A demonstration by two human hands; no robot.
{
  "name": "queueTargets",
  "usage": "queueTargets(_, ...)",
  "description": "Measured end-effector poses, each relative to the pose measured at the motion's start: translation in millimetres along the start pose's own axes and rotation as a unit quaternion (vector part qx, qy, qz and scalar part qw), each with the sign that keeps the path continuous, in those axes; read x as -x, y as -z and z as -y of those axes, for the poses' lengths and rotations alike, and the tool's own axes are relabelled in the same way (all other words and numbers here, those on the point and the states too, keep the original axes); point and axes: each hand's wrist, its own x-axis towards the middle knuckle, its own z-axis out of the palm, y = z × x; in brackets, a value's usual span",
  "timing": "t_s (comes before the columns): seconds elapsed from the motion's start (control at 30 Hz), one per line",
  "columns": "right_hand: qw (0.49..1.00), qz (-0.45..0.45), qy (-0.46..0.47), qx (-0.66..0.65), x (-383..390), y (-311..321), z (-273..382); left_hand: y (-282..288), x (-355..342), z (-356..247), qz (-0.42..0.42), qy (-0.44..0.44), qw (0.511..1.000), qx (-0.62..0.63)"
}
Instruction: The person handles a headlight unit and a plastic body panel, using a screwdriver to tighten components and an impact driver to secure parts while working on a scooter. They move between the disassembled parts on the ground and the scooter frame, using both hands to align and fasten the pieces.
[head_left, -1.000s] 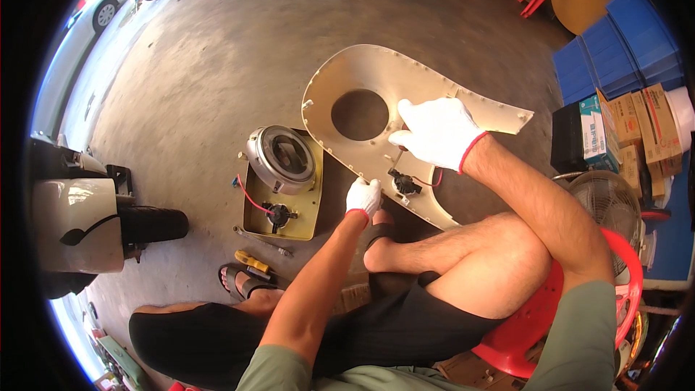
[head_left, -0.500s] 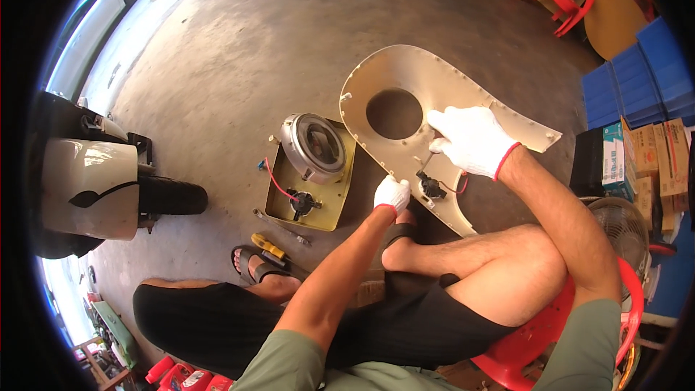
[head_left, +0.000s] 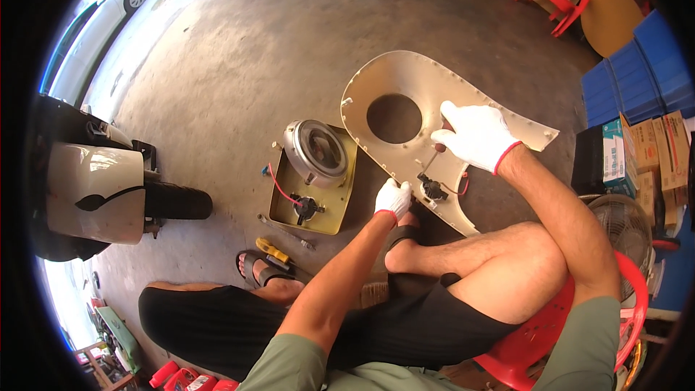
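Observation:
A cream-coloured plastic panel [head_left: 380, 78] with a big round hole lies in front of me, a row of small tabs along its edge. My left hand [head_left: 393, 199], in a white glove, is closed on the panel's near left edge. In my gloved right hand [head_left: 479, 136] is a screwdriver [head_left: 439, 149], its reddish-brown handle partly hidden by the fingers. The shaft slants down to a black fitting [head_left: 433, 189] with a red wire on the panel. Whether the tip sits in a screw is too small to tell.
Left of the panel, a yellowish tray [head_left: 334, 219] bears a round lamp [head_left: 318, 150] and another black fitting [head_left: 307, 208]. A metal rod-like tool [head_left: 284, 231] and a yellow-handled tool [head_left: 273, 249] lie nearby. A motorcycle front [head_left: 94, 192] stands left; boxes [head_left: 670, 152] and a fan [head_left: 619, 224] stand right.
My right hand has shifted slightly and turned, with more of the screwdriver's handle now showing. My left hand keeps its place on the panel edge. The whole view has moved a little.

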Motion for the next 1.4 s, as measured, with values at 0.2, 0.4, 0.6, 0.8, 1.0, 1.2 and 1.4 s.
queueTargets(0.2,0.993,-0.075,0.040,-0.078,6.8,-14.0,-23.9,10.9,26.8,-43.4,0.058,0.080,0.992,0.081)
queueTargets(0.4,0.993,-0.079,0.076,0.032,1.1,-15.5,-24.1,15.0,34.0,-53.9,0.076,0.094,0.989,0.090)
queueTargets(0.6,0.995,-0.074,0.067,0.007,1.9,-18.8,-26.4,17.1,32.8,-51.0,0.091,0.101,0.987,0.087)
queueTargets(0.8,0.993,-0.074,0.084,-0.022,4.2,-17.7,-26.1,22.0,33.0,-47.6,0.090,0.083,0.989,0.077)
queueTargets(1.0,0.986,-0.131,0.102,-0.025,8.8,-15.6,-33.6,34.5,47.3,-63.3,0.143,0.115,0.979,0.093)
queueTargets(1.2,0.939,-0.305,0.104,-0.117,27.1,20.5,-20.3,54.7,55.5,-104.3,0.151,0.056,0.971,0.179)
queueTargets(1.4,0.845,-0.363,0.195,-0.341,44.4,32.3,-8.4,79.2,81.2,-220.6,0.320,-0.102,0.847,0.412)
